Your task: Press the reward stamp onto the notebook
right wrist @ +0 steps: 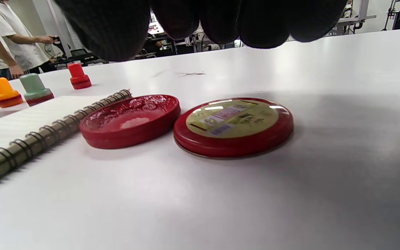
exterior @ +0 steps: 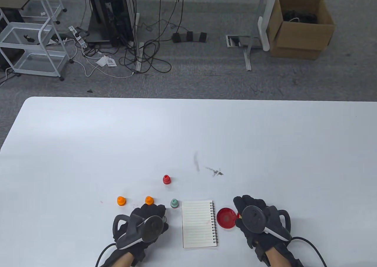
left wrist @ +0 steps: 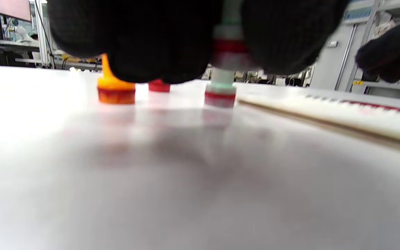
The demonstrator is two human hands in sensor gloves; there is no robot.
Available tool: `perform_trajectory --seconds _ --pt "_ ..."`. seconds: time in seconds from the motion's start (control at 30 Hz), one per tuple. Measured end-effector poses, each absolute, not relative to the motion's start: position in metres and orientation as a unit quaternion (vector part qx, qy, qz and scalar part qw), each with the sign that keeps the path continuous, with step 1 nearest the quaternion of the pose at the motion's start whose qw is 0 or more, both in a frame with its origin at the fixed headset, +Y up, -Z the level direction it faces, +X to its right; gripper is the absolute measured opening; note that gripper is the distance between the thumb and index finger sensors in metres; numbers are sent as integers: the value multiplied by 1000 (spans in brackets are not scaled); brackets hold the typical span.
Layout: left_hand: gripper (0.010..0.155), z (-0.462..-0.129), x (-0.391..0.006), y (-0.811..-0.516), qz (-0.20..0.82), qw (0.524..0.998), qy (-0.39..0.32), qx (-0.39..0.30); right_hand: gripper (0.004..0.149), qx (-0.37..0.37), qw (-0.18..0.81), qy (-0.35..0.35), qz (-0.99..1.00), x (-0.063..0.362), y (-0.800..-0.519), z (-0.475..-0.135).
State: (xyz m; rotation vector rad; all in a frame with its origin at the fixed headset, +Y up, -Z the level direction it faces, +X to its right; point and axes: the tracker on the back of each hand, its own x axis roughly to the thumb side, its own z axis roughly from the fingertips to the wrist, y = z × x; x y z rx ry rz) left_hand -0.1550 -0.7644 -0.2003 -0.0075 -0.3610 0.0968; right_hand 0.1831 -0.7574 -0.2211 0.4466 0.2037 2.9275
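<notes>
1. Red-banded reward stamp (left wrist: 229,48), blurry, seemingly pinched in left hand (exterior: 141,225), just left of notebook (exterior: 198,222).
2. Red ink pad (exterior: 226,218) just right of notebook, beside right hand (exterior: 259,219), loose, holding nothing.

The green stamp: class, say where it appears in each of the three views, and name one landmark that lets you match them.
Table view: green stamp stands just left of the notebook, by its far corner.
Left wrist view: centre, below the gloved fingers.
Right wrist view: far left, beyond the notebook.
Shared landmark: the notebook.
</notes>
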Motion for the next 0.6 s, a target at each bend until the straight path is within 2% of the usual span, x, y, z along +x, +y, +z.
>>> perform_trajectory --seconds 0.27,0.47,0.6 --pt "69 -209 -149 -748 105 978 -177 -23 70 180 137 54 972 165 -742 -221" --pt "70 -214 -143 -732 151 971 -183 -6 69 213 165 49 962 142 -730 -226" --pt "70 -218 -135 -726 203 961 -186 17 69 240 220 42 944 121 -723 -228"
